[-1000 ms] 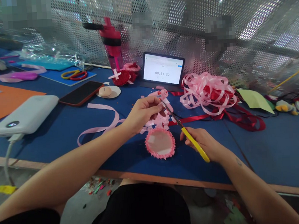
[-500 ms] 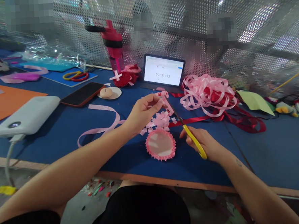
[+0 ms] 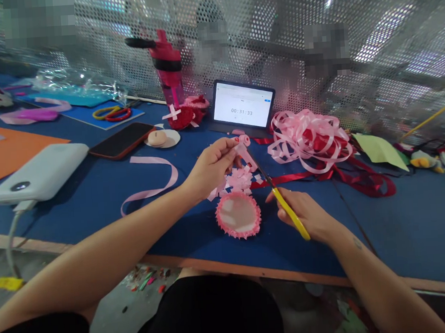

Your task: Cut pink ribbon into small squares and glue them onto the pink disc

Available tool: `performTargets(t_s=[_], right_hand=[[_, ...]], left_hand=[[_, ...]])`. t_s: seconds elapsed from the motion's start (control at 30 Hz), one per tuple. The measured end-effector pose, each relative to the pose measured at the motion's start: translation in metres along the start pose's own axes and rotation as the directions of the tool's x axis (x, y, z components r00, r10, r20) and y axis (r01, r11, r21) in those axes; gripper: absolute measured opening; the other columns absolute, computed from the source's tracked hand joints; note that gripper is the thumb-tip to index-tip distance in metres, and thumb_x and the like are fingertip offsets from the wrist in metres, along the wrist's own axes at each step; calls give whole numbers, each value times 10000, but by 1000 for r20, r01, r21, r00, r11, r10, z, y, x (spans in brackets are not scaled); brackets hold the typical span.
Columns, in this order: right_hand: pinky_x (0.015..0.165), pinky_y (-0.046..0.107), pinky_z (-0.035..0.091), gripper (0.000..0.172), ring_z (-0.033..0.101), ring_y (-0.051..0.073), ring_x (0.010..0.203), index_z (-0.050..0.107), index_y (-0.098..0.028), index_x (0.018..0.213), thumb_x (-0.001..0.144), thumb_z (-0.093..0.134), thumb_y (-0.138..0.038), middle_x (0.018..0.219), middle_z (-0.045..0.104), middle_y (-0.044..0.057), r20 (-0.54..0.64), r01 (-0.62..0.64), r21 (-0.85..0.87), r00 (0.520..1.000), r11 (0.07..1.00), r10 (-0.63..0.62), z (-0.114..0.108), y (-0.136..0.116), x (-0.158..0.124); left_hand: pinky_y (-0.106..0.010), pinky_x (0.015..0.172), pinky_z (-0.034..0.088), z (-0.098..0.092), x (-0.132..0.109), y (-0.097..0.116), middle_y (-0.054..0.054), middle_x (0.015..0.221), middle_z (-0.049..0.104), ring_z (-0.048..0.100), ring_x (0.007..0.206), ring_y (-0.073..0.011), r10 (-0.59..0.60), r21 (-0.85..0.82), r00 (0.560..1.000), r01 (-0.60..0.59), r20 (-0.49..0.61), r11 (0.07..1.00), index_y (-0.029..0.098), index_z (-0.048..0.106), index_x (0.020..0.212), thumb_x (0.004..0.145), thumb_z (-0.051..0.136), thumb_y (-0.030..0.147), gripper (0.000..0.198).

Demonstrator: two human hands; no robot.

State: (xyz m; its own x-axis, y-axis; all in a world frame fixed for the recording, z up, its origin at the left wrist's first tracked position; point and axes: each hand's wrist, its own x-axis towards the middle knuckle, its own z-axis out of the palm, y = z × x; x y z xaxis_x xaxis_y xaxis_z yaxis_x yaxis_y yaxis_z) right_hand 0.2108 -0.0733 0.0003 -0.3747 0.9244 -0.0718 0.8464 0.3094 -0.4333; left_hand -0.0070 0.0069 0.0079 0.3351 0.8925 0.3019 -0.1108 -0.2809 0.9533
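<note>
— Head view, left hand [image 3: 211, 167]: status?
— Clenched in a pinch on a short pink ribbon strip [image 3: 245, 152], held by one end between thumb and fingertips. Curled far end just past the pinch, raised clear of the blue table [image 3: 400, 236].
— And the right hand [image 3: 310, 215]?
— Wrapped around the yellow handles of the scissors [image 3: 285, 205], grasping firmly. Blades aimed up and away from that grip, with tips at the strip, just beside the left fingertips. Blades parted or closed: cannot tell.
— Beneath the two grips?
— Directly under the pinch, a loose pile of cut pink pieces [image 3: 238, 178]. Nearer the body, between both hands, a pink frilled disc [image 3: 238, 215], flat on the table and untouched.
— Further out?
— Beyond the pinch, a tablet [image 3: 243, 106] propped upright, showing a timer. Beyond the scissor grip, a heap of pink and red ribbon [image 3: 307, 138]. Out past the left forearm, a long pink ribbon [image 3: 151, 178], a phone [image 3: 122, 139] and a white power bank [image 3: 38, 172], all well apart from either hand.
</note>
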Motion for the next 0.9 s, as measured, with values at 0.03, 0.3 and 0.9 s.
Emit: performTargets(t_s=[0.03, 0.3, 0.9], right_hand=[[588, 295, 348, 503, 524, 191, 626, 515, -172, 955, 845, 277, -603, 742, 573, 59, 5, -5, -14, 1000, 1000, 5, 0, 0, 0], [569, 297, 345, 489, 504, 187, 598, 494, -171, 895, 835, 260, -597, 714, 558, 59, 36, -16, -47, 999, 999, 18, 0, -1, 0], [529, 257, 336, 451, 493, 151, 552, 515, -181, 839, 877, 334, -592, 655, 565, 28, 29, -3, 72, 1000, 997, 1, 0, -3, 2]], left_hand=[[-170, 468, 317, 0, 0, 0, 19, 651, 584, 394, 479, -37, -4, -6, 1000, 4, 8, 1000, 166, 512, 883, 881, 453, 145, 63], [-176, 493, 387, 3, -2, 0, -34, 777, 679, 483, 524, -47, -65, -26, 997, 66, 35, 998, 165, 485, 795, 872, 498, 197, 84], [-178, 574, 468, 7, -4, -1, -27, 745, 667, 562, 572, -52, -107, -66, 990, 113, 96, 991, 152, 488, 793, 897, 465, 187, 112]])
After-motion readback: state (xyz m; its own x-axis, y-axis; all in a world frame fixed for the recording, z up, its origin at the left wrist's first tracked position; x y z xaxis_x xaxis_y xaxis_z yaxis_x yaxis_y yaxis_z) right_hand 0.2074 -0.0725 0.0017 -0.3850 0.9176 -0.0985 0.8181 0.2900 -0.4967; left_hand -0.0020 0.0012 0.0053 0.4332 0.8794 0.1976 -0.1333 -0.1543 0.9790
